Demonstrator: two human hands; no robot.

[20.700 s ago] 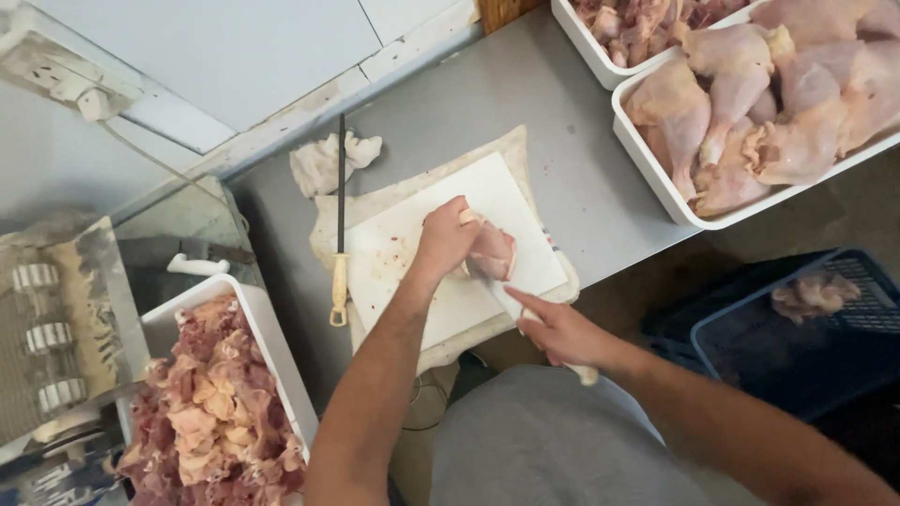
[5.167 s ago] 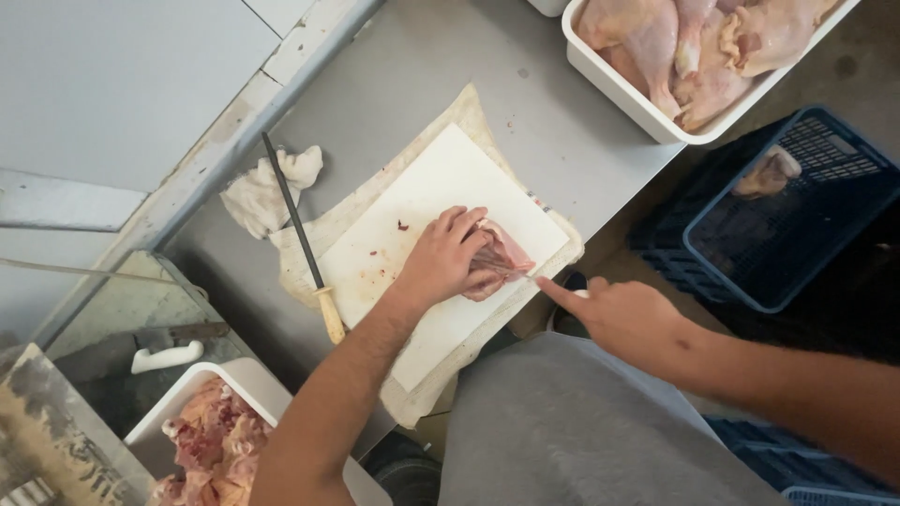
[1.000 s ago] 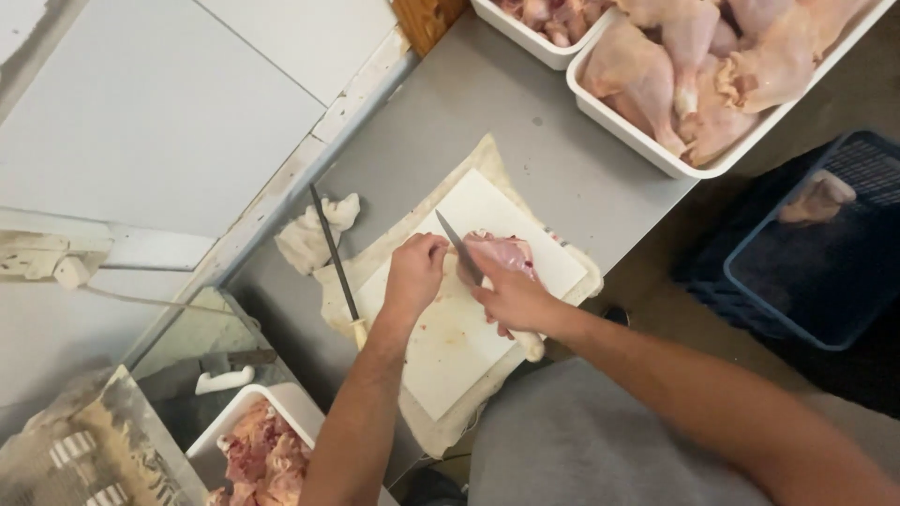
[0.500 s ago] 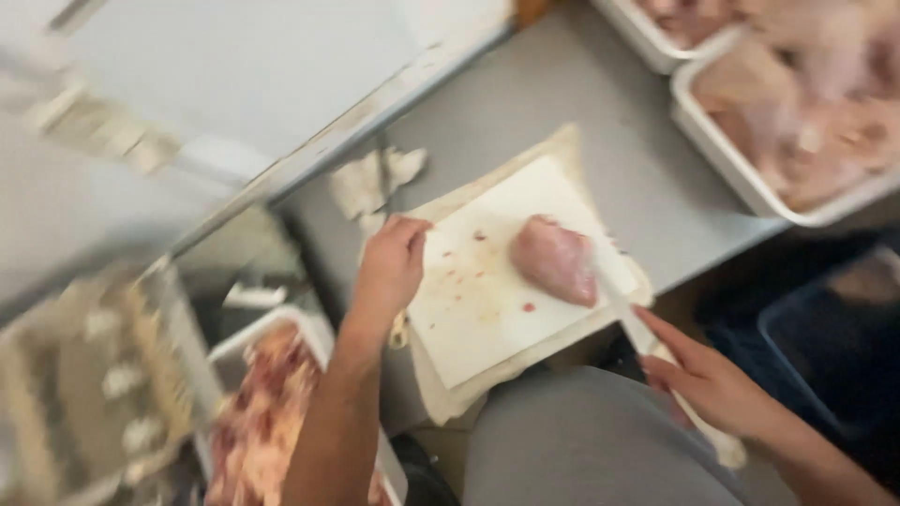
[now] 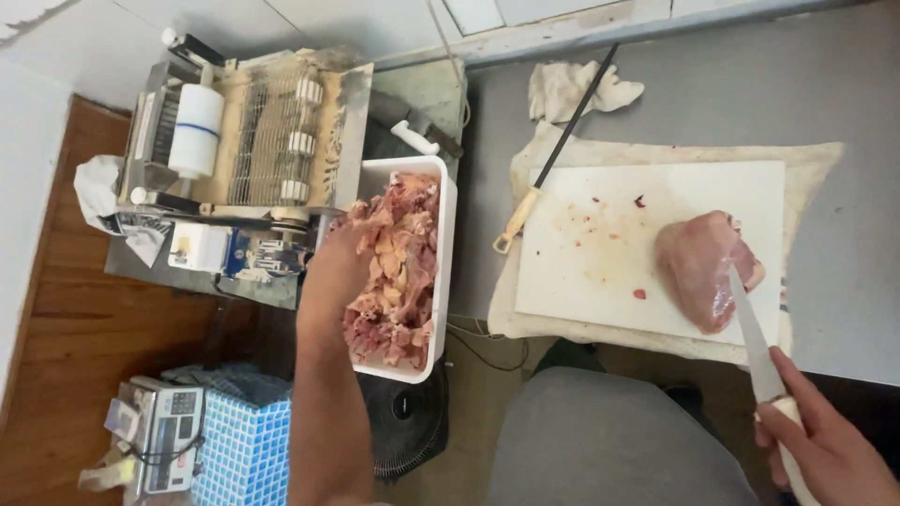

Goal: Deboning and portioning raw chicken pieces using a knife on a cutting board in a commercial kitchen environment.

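My left hand (image 5: pixel 339 255) reaches over the left rim of a white tub (image 5: pixel 444 245) heaped with cut raw meat pieces (image 5: pixel 398 272); its fingers lie at the meat and what they hold is hidden. My right hand (image 5: pixel 827 450) grips the pale handle of a knife (image 5: pixel 755 337) at the lower right. The blade points up and rests against a raw chicken piece (image 5: pixel 701 268) lying on the right side of a white cutting board (image 5: pixel 600 251).
A sharpening steel (image 5: pixel 555 155) and a crumpled cloth (image 5: pixel 574 89) lie at the board's far left corner. A metal meat-cutting machine (image 5: pixel 253 141) stands left of the tub. Below are a blue crate (image 5: pixel 246 450), a scale (image 5: pixel 161 433) and a fan (image 5: pixel 408 417).
The view swung left. My left hand left the cutting board and went to the tub of cut meat. My right hand stays at the lower right with the knife.
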